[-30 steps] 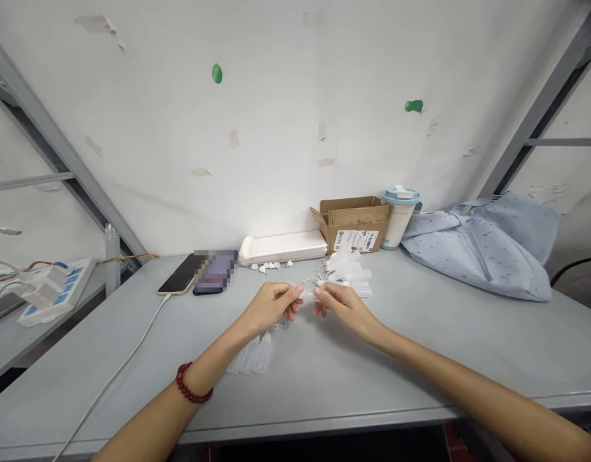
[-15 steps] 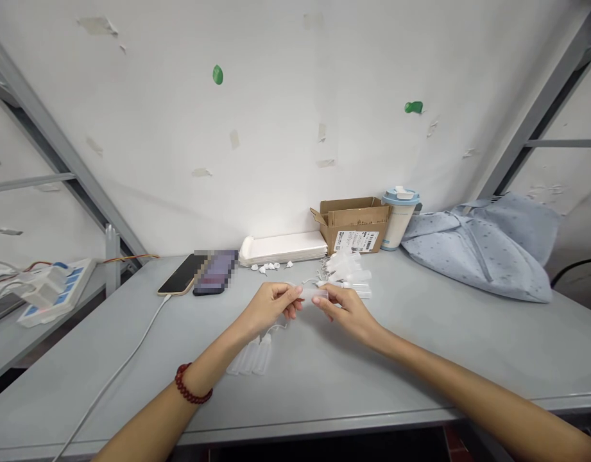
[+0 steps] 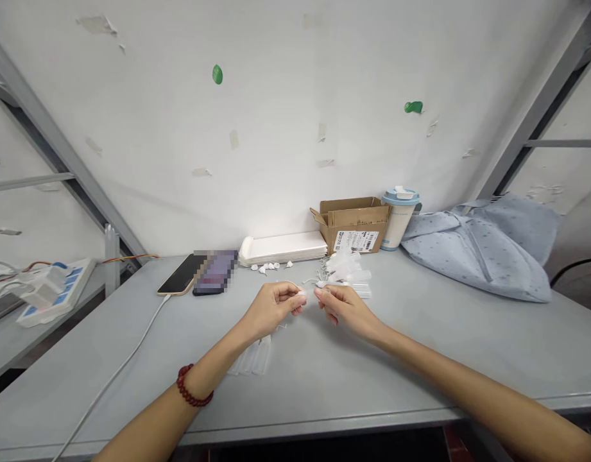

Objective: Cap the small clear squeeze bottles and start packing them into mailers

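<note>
My left hand (image 3: 271,308) and my right hand (image 3: 341,305) meet above the middle of the grey table (image 3: 420,346), fingers pinched. Between their fingertips is a small clear plastic bottle (image 3: 308,295), mostly hidden by the fingers. Just behind my right hand lies a heap of clear bottles (image 3: 346,273). Under my left wrist, a few finished-looking bottles (image 3: 251,359) lie side by side on the table. Small white caps (image 3: 269,266) are scattered further back.
Two phones (image 3: 199,273) lie at the back left, one on a white cable (image 3: 117,372). A white tray stack (image 3: 283,247), a cardboard box (image 3: 355,224), a lidded cup (image 3: 398,218) and a blue cloth bag (image 3: 482,247) stand along the wall. A power strip (image 3: 49,289) sits at far left.
My hands have drawn closer together, so less of the small bottle shows between the fingertips. Both stay over the same spot on the table.
</note>
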The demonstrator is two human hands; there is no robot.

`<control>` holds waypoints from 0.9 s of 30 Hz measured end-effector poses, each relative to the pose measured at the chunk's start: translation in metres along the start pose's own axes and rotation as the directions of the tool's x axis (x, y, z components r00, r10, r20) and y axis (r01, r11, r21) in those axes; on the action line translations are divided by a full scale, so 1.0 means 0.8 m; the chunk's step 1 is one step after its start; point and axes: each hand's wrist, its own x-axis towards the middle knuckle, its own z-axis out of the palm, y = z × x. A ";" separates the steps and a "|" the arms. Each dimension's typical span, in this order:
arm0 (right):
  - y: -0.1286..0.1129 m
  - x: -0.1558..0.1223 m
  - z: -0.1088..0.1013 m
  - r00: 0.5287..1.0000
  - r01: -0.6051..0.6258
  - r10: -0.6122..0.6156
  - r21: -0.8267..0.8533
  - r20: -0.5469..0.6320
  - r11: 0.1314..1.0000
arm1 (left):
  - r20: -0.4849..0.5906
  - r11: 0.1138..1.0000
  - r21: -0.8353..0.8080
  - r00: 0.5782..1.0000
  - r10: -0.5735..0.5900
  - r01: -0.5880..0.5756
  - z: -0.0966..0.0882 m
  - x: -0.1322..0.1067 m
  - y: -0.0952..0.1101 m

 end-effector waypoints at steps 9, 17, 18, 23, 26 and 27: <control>0.008 -0.005 0.003 0.882 0.371 -0.468 -0.523 -0.061 0.768 | 0.157 0.984 -0.141 0.984 -0.088 0.110 -0.007 0.001 -0.004; 0.014 -0.001 0.002 0.786 0.495 -0.618 -0.620 0.022 0.608 | 0.138 0.982 -0.144 0.985 -0.100 0.120 -0.001 -0.001 -0.003; 0.015 -0.001 0.002 0.799 0.488 -0.601 -0.611 0.025 0.623 | 0.128 0.983 -0.141 0.987 -0.101 0.119 0.000 -0.001 -0.004; 0.012 -0.001 0.003 0.880 0.415 -0.475 -0.508 0.014 0.754 | 0.073 0.995 -0.016 0.993 -0.098 0.099 0.005 -0.002 -0.005; 0.005 -0.001 0.003 0.934 0.332 -0.356 -0.399 0.014 0.855 | 0.015 0.984 0.178 1.000 -0.027 0.024 0.006 -0.003 -0.005; 0.002 -0.001 0.002 0.949 0.299 -0.315 -0.357 0.013 0.885 | 0.002 0.966 0.257 1.000 0.015 -0.015 0.006 -0.004 -0.005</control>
